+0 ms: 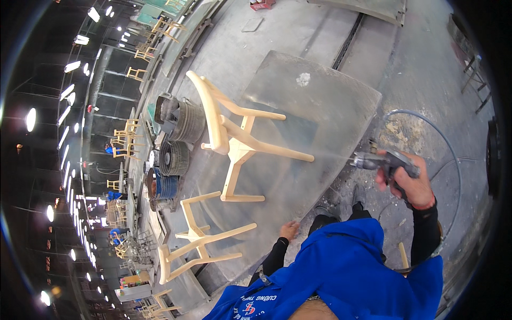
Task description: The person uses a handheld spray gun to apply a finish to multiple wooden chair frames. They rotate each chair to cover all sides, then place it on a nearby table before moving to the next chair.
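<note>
My right hand (409, 180) is closed round the grip of a spray gun (386, 161), with a hose joined to it. The nozzle points left, and a faint mist hangs between it and the leg end of a bare wooden chair frame (242, 152). That frame has a curved top rail and no seat. It rests on a large grey board (341, 106). My left hand (289, 230) is beside the board's near edge; its fingers are too unclear to tell whether they grip it. Left of that hand is a second wooden frame (200, 240).
A grey hose (450, 141) loops down on the right. Dark buckets (175, 158) and a blue drum (164, 184) stand beyond the frames. More wooden chairs (126, 138) and several people in blue are farther left. A long slot (349, 41) crosses the floor.
</note>
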The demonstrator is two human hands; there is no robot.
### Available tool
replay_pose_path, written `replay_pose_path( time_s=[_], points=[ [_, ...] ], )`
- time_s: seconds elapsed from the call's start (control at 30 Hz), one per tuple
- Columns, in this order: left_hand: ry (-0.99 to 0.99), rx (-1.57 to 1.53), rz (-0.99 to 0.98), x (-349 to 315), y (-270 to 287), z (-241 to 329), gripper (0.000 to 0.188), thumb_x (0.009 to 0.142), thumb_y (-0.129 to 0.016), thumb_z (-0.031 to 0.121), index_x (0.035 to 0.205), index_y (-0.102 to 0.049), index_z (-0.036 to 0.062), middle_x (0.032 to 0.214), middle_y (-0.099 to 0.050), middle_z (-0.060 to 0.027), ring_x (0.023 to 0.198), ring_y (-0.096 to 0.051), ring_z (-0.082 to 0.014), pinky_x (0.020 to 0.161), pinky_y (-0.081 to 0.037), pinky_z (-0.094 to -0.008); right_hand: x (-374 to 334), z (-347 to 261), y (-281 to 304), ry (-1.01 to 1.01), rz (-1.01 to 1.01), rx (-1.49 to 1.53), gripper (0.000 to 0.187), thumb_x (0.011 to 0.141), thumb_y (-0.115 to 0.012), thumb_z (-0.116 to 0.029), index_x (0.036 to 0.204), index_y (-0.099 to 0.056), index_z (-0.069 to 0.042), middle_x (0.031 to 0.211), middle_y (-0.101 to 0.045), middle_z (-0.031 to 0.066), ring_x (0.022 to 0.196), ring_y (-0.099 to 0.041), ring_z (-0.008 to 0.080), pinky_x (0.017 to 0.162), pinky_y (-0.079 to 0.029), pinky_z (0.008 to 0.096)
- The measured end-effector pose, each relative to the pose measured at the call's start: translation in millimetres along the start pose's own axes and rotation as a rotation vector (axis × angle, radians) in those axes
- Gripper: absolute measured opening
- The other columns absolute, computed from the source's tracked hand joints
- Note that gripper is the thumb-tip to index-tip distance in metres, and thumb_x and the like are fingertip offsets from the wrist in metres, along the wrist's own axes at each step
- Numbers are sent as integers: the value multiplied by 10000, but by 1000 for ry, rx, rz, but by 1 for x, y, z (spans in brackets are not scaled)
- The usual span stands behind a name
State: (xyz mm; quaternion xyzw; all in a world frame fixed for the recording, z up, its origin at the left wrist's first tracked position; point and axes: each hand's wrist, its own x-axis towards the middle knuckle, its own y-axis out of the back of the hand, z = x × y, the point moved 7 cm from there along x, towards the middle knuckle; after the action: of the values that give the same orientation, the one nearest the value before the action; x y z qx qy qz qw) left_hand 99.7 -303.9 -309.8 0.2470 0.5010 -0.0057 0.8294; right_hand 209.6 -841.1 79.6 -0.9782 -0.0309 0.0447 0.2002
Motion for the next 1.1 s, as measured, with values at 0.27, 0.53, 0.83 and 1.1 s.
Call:
replay_pose_path(
  time_s=[0.27,0.53,0.83,1.1],
  points=[
    [0,120,-16,16,-20,-1,621,927,-726,444,1441,-609,116,1141,-754,-97,906,-753,-205,592,-595,-413,-56,-25,-2,103,153,-96,921,850,-763,-671,1361,-595,76,874,-732,163,685,-710,180,457,-444,223],
    [2,151,-90,28,-32,-8,629,938,-706,453,1479,-575,159,1218,-721,-60,993,-713,-232,803,-592,-507,-88,-47,-40,377,127,-302,760,905,-768,-566,1327,-639,52,798,-747,156,646,-725,206,541,-531,283],
    [-80,144,-107,43,-45,3,559,935,-711,467,1407,-633,179,1106,-723,-30,908,-684,-199,806,-583,-512,-88,-68,-83,547,-178,-618,732,769,-925,-363,1283,-663,87,831,-752,161,721,-756,244,656,-561,305],
    [-106,97,-98,47,-50,-12,510,937,-691,416,1372,-657,153,1129,-739,-101,899,-748,-280,756,-621,-538,-51,-145,-119,514,-464,-740,695,774,-930,-283,1315,-666,65,907,-764,169,796,-777,244,723,-567,293]
  ],
)
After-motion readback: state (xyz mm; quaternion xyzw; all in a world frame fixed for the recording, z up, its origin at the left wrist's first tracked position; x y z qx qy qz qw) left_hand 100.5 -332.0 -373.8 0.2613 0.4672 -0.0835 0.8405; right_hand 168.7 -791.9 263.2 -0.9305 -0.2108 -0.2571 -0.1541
